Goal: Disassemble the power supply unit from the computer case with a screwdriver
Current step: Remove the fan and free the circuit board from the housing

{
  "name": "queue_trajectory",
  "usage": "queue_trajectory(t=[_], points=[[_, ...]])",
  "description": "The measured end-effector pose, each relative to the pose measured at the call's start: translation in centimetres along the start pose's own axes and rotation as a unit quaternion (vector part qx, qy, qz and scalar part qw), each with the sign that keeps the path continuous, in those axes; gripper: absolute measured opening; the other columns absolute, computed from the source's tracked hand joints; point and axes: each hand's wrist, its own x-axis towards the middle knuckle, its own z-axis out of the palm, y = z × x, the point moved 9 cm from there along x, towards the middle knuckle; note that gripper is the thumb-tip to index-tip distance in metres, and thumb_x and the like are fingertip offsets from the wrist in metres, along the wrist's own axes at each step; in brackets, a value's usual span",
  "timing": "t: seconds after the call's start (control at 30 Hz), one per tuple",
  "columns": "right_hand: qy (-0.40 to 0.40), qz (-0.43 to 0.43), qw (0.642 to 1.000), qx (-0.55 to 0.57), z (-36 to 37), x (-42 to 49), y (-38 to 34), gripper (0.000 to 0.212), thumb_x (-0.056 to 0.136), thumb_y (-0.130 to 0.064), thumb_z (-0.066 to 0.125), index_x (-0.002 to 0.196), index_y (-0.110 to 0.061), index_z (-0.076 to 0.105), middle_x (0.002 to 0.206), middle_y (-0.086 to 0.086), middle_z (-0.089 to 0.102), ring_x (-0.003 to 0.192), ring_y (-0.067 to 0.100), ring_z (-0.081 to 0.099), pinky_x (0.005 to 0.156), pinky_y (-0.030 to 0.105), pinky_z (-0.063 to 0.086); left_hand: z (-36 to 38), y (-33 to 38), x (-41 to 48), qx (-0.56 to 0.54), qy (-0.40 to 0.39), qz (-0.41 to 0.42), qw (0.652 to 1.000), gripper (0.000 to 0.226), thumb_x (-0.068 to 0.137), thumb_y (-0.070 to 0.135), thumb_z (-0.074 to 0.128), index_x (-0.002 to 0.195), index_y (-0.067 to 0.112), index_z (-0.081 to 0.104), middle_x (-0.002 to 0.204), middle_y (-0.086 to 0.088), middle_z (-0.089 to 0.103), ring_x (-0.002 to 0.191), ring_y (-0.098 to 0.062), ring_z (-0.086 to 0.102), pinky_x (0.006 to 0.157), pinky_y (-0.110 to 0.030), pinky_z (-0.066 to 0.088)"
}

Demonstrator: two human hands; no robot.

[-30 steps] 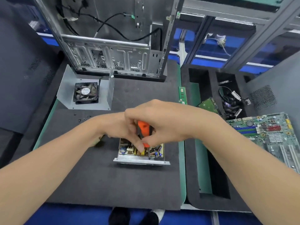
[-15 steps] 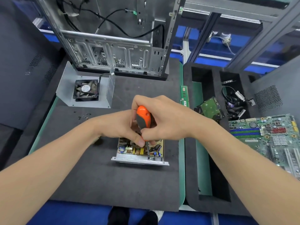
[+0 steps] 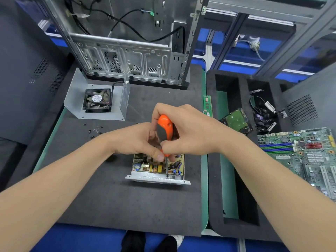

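2 hands (image 3: 134, 140) (image 3: 192, 131), 1 screwdriver (image 3: 164, 131), 1 power supply (image 3: 154, 178), 1 fan (image 3: 97, 100), 1 motherboard (image 3: 305, 157).

Glossy orange plastic screwdriver (image 3: 164, 132), bare matt metal computer case (image 3: 127, 57), rough grey foam mat (image 3: 116, 202).

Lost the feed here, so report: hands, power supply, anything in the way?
Right hand grips orange screwdriver; left hand pinches it low on the handle. Tip down at front rim of open power supply unit. Nothing blocking the tool.

An electronics teardown workbench: gutted computer case (image 3: 127, 57), foam sorting trays (image 3: 241, 91), loose motherboard (image 3: 305, 157), aluminium framing (image 3: 283, 42).
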Motion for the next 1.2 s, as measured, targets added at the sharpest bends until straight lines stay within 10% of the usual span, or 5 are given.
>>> queue_trajectory(t=[0.47,0.6,0.7,0.93,1.2], points=[[0.005,0.002,1.000,0.004,-0.2,0.0,-0.1,0.041,0.075,-0.025,0.078,0.106,-0.026,0.052,0.063,-0.011,0.056,0.064,0.014,0.055,0.058,0.047,0.051,-0.7,-1.3,-0.1,0.010,0.011,-0.014,1.000,0.028,0.088,0.000,0.078,0.115,-0.004,0.069,0.114,-0.015,0.078,0.111,-0.051,0.065,0.082,-0.030,0.057],[-0.002,0.002,1.000,0.006,0.1,0.1,-0.1,0.040,0.074,-0.023,0.076,0.105,-0.026,0.050,0.064,-0.008,0.058,0.061,0.013,0.059,0.057,0.047,0.053,-0.6,-1.1,-0.2,0.025,0.001,-0.006,1.000,0.028,0.086,0.000,0.080,0.113,0.007,0.073,0.116,-0.013,0.078,0.116,-0.041,0.069,0.097,-0.046,0.057],[-0.010,0.002,1.000,0.006,0.7,0.0,-0.1,0.040,0.075,-0.023,0.075,0.104,-0.026,0.048,0.067,-0.006,0.060,0.065,0.014,0.060,0.060,0.048,0.053,-0.1,-0.6,-0.3,0.038,-0.006,0.004,0.999,0.035,0.086,0.001,0.082,0.108,0.026,0.074,0.114,-0.006,0.079,0.114,-0.026,0.072,0.096,-0.029,0.056],[0.006,0.000,1.000,0.001,0.1,-0.3,-0.2,0.040,0.075,-0.024,0.076,0.106,-0.027,0.050,0.067,-0.008,0.059,0.066,0.012,0.059,0.060,0.045,0.052,-0.6,-1.4,-0.2,0.054,-0.001,0.007,0.999,0.029,0.088,0.002,0.080,0.115,0.004,0.070,0.117,-0.011,0.077,0.119,-0.036,0.069,0.102,-0.045,0.055],[0.008,-0.005,1.000,-0.010,0.3,-0.8,-0.5,0.039,0.074,-0.021,0.075,0.104,-0.024,0.050,0.065,-0.006,0.054,0.065,0.012,0.050,0.058,0.040,0.048,-1.1,-0.3,-1.4,0.182,0.131,0.027,0.974,0.031,0.081,0.020,0.091,0.100,0.022,0.067,0.092,0.007,0.075,0.085,-0.011,0.072,0.080,-0.025,0.054]])
